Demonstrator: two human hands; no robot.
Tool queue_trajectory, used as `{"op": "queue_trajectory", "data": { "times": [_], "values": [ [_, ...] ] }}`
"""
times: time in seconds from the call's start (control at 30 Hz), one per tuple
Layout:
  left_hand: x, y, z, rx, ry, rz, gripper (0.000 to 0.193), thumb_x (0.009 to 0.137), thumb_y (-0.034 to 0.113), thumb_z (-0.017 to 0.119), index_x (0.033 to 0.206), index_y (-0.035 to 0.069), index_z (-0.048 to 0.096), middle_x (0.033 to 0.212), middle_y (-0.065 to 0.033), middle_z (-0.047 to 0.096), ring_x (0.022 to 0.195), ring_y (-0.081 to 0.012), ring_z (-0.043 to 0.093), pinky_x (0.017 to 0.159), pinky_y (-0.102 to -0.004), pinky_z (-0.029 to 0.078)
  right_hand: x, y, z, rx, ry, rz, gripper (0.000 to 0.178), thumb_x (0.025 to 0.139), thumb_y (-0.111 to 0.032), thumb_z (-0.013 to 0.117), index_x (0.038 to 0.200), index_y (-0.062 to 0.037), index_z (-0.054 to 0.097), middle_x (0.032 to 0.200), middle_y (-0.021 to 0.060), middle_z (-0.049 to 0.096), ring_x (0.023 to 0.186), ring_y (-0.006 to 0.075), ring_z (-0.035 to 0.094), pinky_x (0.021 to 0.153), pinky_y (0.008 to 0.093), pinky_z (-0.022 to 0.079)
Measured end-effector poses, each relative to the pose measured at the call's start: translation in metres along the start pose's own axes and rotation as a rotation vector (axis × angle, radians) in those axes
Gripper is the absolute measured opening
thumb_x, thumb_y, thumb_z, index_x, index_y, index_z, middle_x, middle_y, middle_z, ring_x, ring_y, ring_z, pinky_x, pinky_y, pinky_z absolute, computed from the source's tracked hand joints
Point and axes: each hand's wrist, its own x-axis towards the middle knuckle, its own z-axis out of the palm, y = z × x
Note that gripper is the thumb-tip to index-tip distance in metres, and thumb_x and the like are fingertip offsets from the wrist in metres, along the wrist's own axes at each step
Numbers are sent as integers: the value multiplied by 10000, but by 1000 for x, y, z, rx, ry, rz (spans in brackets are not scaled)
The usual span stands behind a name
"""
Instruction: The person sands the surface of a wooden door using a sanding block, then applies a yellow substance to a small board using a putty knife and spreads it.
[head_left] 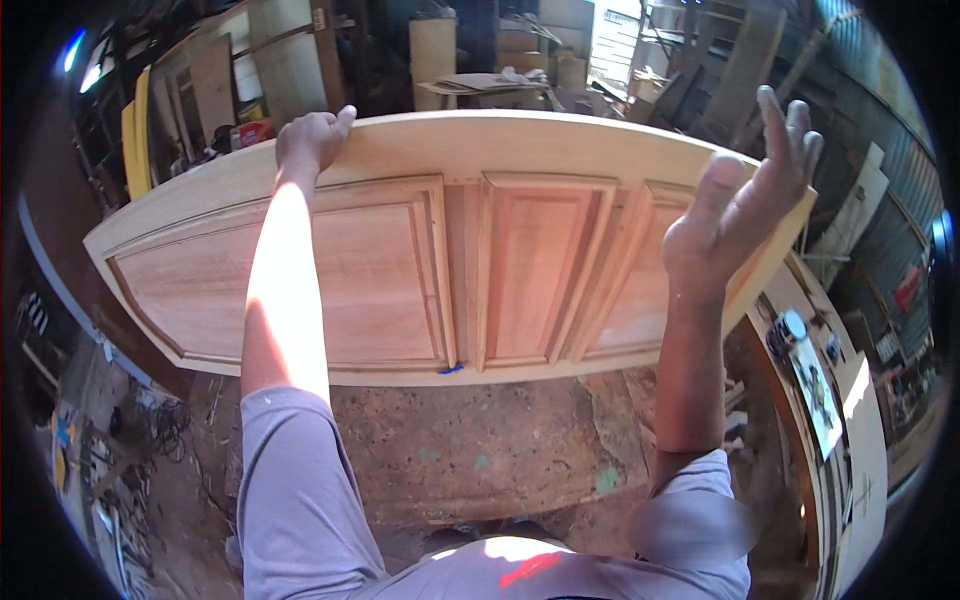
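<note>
The pale wooden door with raised reddish panels [540, 260] lies crosswise ahead of the person, its near long edge at the far side of the worn, stained brown bench top [500, 450]. It appears tilted, far edge raised; the exact angle cannot be confirmed. The left hand [312, 145] grasps the far edge, left of centre. The right hand [740, 205] is raised at the right end, fingers spread and closed on nothing; palm contact cannot be determined.

Risk, as judged: with one evident grip, the right end could swing or drop. The near edge could slip if poorly seated, scuffing the mouldings. A small blue object [453, 369] at that edge could be pinched or mark the wood.

Surroundings: at right, a dark cylindrical can with a pale lid [787, 332] stands near the door's end, exposed to a knock. Beyond the far edge, thin brown sheets in a pile [485, 83] and a yellow upright plank [138, 135] at far left restrict clearance.
</note>
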Motion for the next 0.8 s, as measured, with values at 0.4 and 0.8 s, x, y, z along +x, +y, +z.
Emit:
{"op": "queue_trajectory", "data": {
  "times": [0.4,0.8],
  "values": [
    [-4,1,8,-62,-32,-36,649,983,669,416,977,147,802,1057,-171,769,1081,-380,703,937,-470,531,-89,102,175,-291,-268,80,667,1034,-656,468,1394,-134,674,1325,131,713,1311,393,573,1197,748,107],
    [-4,9,-2,-97,-16,-50,627,996,668,445,1047,153,798,1105,-185,759,1126,-413,686,993,-481,510,-91,101,173,-285,-492,373,589,978,-623,613,759,-113,811,701,174,725,682,350,720,845,463,582]
  ]
}}
